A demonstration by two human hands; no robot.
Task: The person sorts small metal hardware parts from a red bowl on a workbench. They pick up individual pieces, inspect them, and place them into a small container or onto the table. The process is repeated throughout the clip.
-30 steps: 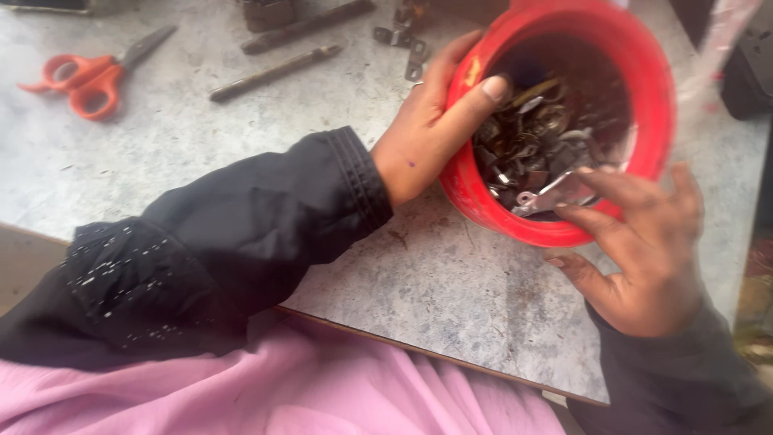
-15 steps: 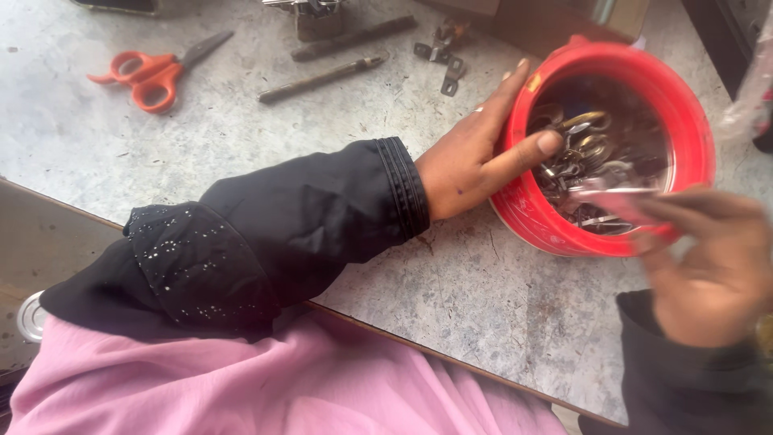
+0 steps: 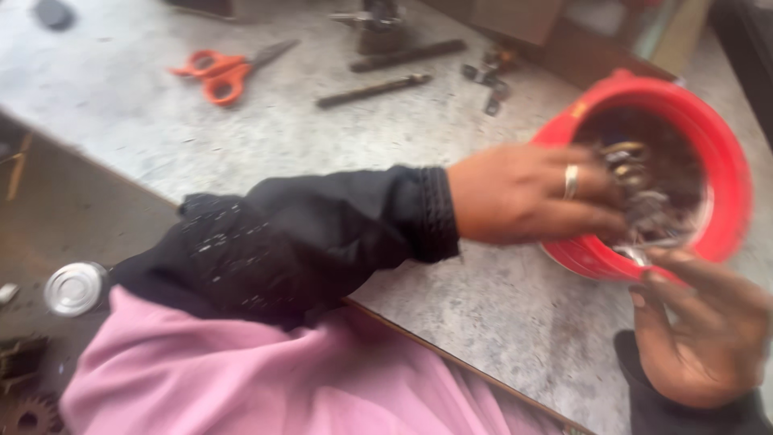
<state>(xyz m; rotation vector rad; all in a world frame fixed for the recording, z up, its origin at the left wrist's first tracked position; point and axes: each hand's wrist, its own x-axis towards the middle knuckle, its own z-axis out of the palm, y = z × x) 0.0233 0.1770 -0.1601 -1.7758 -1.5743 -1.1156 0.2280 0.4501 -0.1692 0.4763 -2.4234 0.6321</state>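
A grey, speckled stone worktop fills the upper view, its front edge running diagonally down to the right. The landmark is a red bowl standing on the worktop at the right, filled with small metal parts, blurred and hard to tell apart.

Left hand: reaches from the left over the near rim of the bowl, palm down, a ring on one finger, fingers stretched close together into the metal parts. Whether they grip any part cannot be told. The forearm wears a black sleeve with a ribbed cuff.

Right hand: just in front of the bowl, below its near rim, palm up, fingers half curled and loosely spread. The fingertips lie at the rim beside a pale metal piece; whether they hold it cannot be told, owing to blur.

Far left of the bowl on the worktop lie orange-handled scissors. Between scissors and bowl lie two dark rods, and nearer the bowl a few small dark fittings.

Below the worktop edge, well left of the bowl: pink cloth, a round metal cap, and a rusty gear.
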